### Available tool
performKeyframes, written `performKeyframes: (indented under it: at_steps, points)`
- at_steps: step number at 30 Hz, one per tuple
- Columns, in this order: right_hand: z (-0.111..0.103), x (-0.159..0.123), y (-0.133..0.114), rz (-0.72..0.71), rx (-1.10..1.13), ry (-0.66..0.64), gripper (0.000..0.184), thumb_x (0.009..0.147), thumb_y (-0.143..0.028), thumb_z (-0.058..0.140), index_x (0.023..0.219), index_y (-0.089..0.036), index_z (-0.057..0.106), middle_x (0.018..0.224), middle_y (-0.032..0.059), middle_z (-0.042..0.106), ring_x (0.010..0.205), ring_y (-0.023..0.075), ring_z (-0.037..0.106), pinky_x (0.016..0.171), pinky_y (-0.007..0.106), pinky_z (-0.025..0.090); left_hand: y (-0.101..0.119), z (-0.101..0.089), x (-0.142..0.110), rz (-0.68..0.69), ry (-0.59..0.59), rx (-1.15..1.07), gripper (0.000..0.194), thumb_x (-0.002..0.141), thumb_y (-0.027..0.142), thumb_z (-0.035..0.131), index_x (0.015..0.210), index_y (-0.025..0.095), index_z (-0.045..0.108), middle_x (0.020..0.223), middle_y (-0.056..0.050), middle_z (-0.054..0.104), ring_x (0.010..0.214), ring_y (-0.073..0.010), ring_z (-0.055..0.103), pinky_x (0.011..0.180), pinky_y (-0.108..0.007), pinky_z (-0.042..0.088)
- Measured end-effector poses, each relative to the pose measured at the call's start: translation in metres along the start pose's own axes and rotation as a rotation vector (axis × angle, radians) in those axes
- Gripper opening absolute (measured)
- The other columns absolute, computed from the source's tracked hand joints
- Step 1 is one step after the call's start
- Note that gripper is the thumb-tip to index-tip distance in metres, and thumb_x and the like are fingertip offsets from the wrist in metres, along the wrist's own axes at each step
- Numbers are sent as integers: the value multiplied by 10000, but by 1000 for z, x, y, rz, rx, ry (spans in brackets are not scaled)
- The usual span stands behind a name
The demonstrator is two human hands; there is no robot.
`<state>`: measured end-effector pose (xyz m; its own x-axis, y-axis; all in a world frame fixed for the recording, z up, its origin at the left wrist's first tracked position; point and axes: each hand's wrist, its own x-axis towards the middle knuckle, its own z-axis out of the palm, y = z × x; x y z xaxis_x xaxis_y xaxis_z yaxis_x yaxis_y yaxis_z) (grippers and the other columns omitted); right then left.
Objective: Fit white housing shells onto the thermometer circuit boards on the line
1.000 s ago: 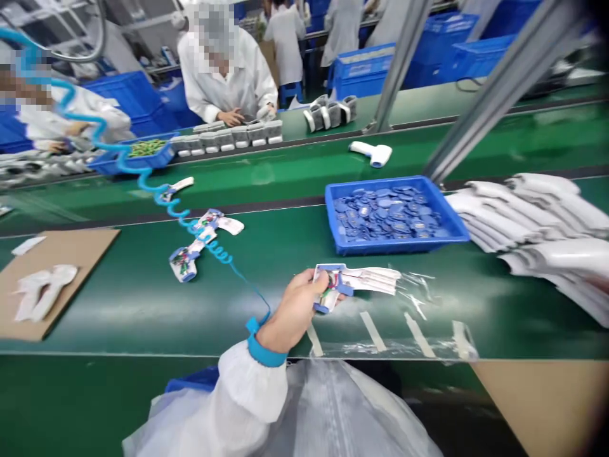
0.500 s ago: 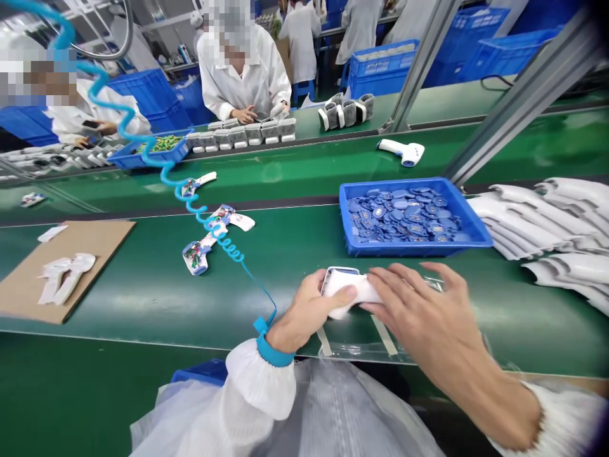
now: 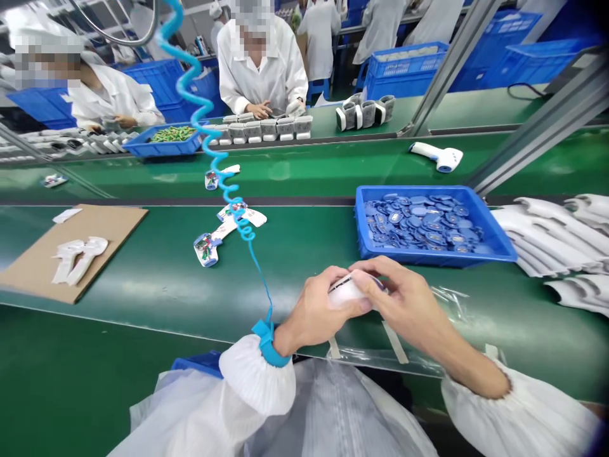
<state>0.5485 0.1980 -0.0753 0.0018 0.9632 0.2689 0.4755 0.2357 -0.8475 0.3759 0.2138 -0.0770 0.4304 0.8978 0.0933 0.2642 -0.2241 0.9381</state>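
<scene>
Between my two hands is a white thermometer housing [image 3: 346,292], with a narrow dark slot showing along its upper side. My left hand [image 3: 314,309] grips its left end, thumb along the near side. Around the right end and top curl the fingers of my right hand [image 3: 403,293]; they hide much of the part. A blue wrist strap [image 3: 273,348] on my left wrist joins a coiled blue cord [image 3: 242,222]. Just beyond my hands stands a blue tray [image 3: 432,257] of small blue oval plastic pieces [image 3: 419,222].
White half-shells [image 3: 537,238] are stacked at right. Opened thermometer bodies [image 3: 207,249] with circuit boards lie left of centre. Cardboard [image 3: 118,231] carries white shell parts [image 3: 80,257]. A thermometer gun [image 3: 440,155] rests on the far belt. A metal post [image 3: 533,120] slants at right. Co-workers [image 3: 264,63] sit opposite.
My right hand has closed in over the housing, drawing nearer to my left hand. The housing is turned, now showing its slotted side. The whole view has shifted slightly.
</scene>
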Motion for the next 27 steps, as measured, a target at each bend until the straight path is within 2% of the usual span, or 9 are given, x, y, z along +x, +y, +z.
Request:
performKeyframes:
  at_steps: [4,8,11,13,16,19,21,23,27]
  points:
    - [14,-4,2,-23,-19,245,442,899,-626,667,718,-223,642,725,3,629,671,160,569,665,324,434,-1,4,-4,67,-57,32,362,874,370,779,1166,178,684,1073,-55,753,921,-215,688,797,-314,509]
    - [18,-6,0,41,14,282,575,961,-644,559,568,-224,547,571,-16,519,554,134,473,574,316,356,-13,15,-8,56,-99,95,418,871,445,773,1164,165,670,1057,-82,757,887,-236,698,753,-324,513]
    - [20,-2,-4,32,-69,414,638,998,-614,488,493,-231,557,497,5,527,490,140,471,564,336,338,-16,18,-9,152,-68,201,312,932,434,680,1071,155,683,969,-86,756,824,-230,691,741,-335,499]
    - [21,2,-7,-1,-71,496,629,1010,-571,491,485,-235,577,486,14,554,474,146,490,576,338,359,-12,16,-5,160,-31,224,313,902,406,705,1095,163,667,996,-86,759,847,-240,701,749,-339,502]
    - [22,5,-10,-56,-81,474,607,1030,-540,479,524,-227,603,516,11,590,492,143,525,579,320,380,-3,10,1,72,-101,235,356,831,398,754,1091,181,644,1006,-89,768,827,-265,718,678,-339,509]
    - [23,9,-13,-129,-301,406,615,1034,-552,453,526,-217,543,502,2,544,471,129,473,531,318,306,3,10,4,75,-168,315,224,841,338,704,1004,195,648,933,-92,777,770,-274,726,648,-351,523]
    - [26,11,-15,-181,-405,420,627,1032,-546,431,495,-223,431,472,2,479,446,119,400,518,330,249,3,15,2,92,-119,440,203,848,304,658,1009,181,650,884,-106,774,744,-290,729,658,-373,537]
    - [28,13,-16,-230,-413,464,623,1035,-515,407,483,-234,348,454,3,435,440,114,371,524,334,245,1,20,-1,93,-51,585,267,844,309,637,1057,149,641,877,-131,770,745,-316,735,671,-401,552]
    - [26,11,-18,-290,-359,540,584,1058,-400,426,503,-218,424,476,-9,475,458,102,423,539,306,300,-2,23,-2,155,2,660,315,872,357,604,1102,143,619,966,-144,775,806,-327,749,701,-412,563]
